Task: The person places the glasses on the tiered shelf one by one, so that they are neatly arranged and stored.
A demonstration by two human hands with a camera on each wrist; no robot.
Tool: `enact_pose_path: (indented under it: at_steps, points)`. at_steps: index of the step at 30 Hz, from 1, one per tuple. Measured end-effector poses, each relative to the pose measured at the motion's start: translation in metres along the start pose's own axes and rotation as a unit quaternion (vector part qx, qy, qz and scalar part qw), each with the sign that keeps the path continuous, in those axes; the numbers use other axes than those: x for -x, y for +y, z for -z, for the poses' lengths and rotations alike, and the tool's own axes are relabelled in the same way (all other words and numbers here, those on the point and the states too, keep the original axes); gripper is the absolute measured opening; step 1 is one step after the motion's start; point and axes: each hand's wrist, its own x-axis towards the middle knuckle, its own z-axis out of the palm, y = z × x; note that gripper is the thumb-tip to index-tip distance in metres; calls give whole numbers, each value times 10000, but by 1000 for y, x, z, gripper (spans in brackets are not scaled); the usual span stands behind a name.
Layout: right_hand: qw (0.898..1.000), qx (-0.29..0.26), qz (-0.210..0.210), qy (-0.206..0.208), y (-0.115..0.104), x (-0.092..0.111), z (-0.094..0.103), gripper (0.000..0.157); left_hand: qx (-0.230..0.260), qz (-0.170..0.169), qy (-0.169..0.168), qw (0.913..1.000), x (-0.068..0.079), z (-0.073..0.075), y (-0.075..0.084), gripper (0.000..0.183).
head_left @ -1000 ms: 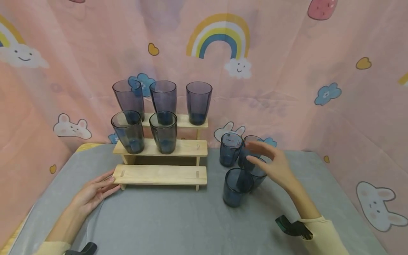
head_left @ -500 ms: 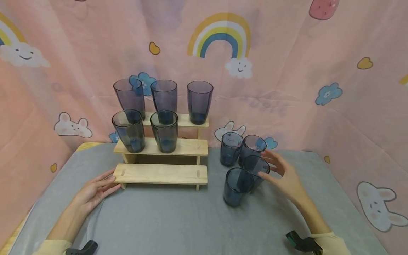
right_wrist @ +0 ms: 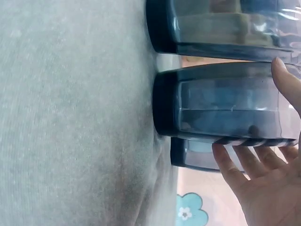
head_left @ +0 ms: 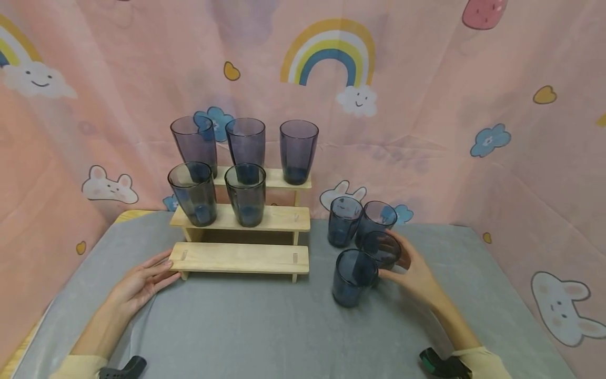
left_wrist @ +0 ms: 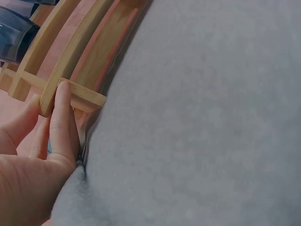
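A stepped wooden stand (head_left: 236,258) has three tiers; three tinted glasses stand on its top tier and two on the middle one. At its left end my left hand (head_left: 137,288) pinches the lowest board (left_wrist: 77,49), thumb on one face and fingers on the other. On the right, my right hand (head_left: 416,268) is around a blue-tinted drinking glass (head_left: 380,246), thumb on its near side and fingers on the far side. In the right wrist view this glass (right_wrist: 221,106) stands upright, its base at the cloth.
Close in front of the held glass stands another glass (head_left: 350,284). Two more, a left one (head_left: 344,223) and a right one (head_left: 371,218), are behind it. Grey cloth (head_left: 246,331) covers the table, with a printed pink curtain (head_left: 416,63) behind.
My right hand first drew back to the right of the glasses, then came in around the glass with thumb and fingers. The left hand stays at the stand.
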Motion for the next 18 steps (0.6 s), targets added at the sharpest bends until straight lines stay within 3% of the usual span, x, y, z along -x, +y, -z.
enact_pose_path:
  at_steps: [18]
  points:
    - [9992,238,-71,321,-1,2,6,87,-174,-53,5,9998,-4,6,-3,28]
